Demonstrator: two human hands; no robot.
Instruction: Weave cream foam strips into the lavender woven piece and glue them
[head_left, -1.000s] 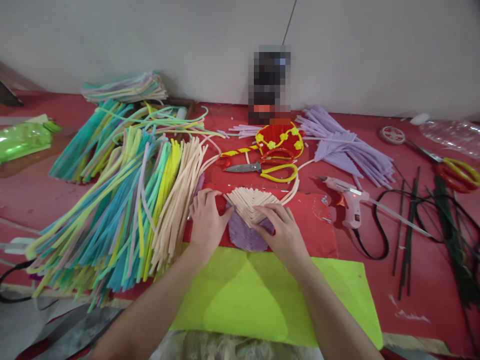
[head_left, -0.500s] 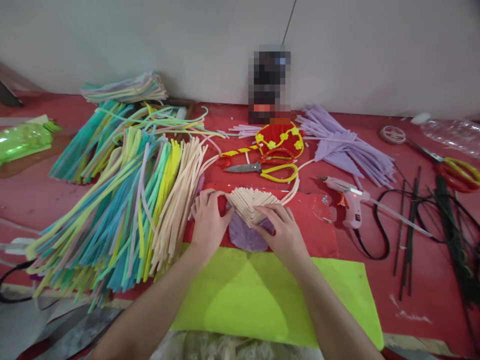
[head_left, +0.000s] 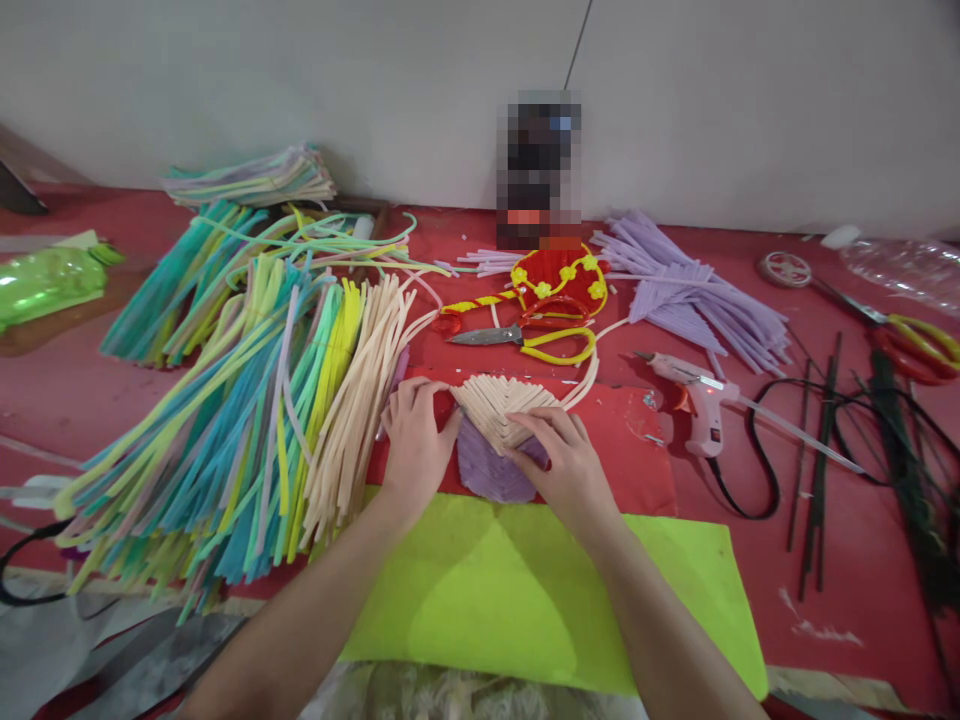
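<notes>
A leaf-shaped piece [head_left: 499, 420] made of cream and purple pipe cleaners lies on a red felt sheet [head_left: 622, 450] in the middle of the table. My left hand [head_left: 412, 440] rests at its left edge, fingers curled and pressing on the cream strips. My right hand [head_left: 570, 460] lies over its right side, fingers spread flat and pressing down. A big heap of coloured pipe cleaners [head_left: 240, 400] spreads out just left of my left hand.
Scissors [head_left: 525, 338] and a red and yellow woven piece [head_left: 559, 275] lie behind the leaf. A pink glue gun [head_left: 697, 400] with its black cord sits at the right, beside purple pipe cleaners [head_left: 690, 290], dark stems [head_left: 817, 450] and more scissors [head_left: 907, 340]. Lime felt [head_left: 525, 590] lies in front.
</notes>
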